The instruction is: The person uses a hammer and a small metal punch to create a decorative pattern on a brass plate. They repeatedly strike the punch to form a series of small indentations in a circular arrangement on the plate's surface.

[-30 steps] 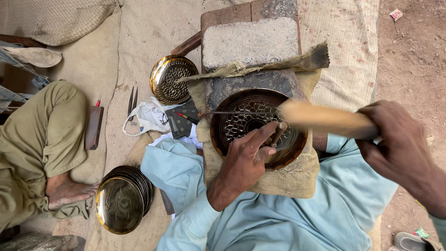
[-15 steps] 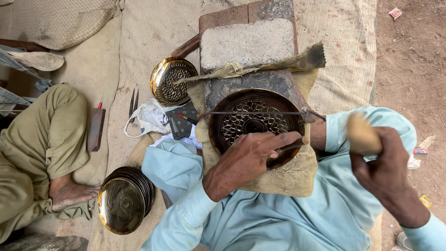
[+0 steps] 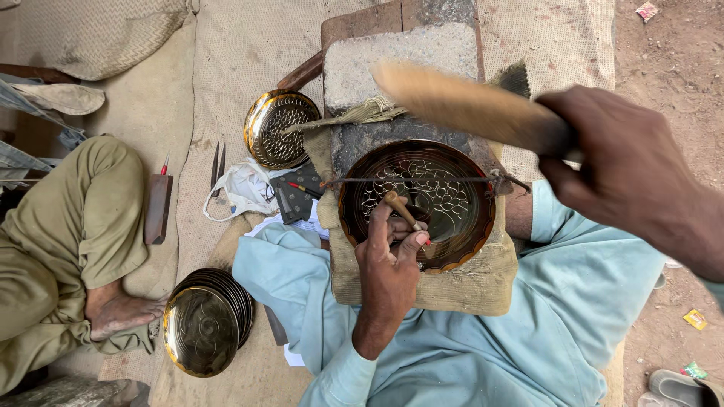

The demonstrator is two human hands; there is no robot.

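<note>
Brass plate (image 3: 441, 203) on padded block between the knees, left hand (image 3: 388, 264) resting on it gripping a small chisel (image 3: 403, 212), right hand (image 3: 626, 162) clenched around wooden mallet (image 3: 467, 102), now raised high above plate, earlier low at right.

Take the engraved plate (image 3: 422, 203) on your padded lap as centre: a stone block (image 3: 400, 64) lies beyond it, a smaller plate (image 3: 280, 128) to its upper left, a plate stack (image 3: 207, 320) to its lower left, and a whisk broom (image 3: 377, 113) between block and plate.
</note>
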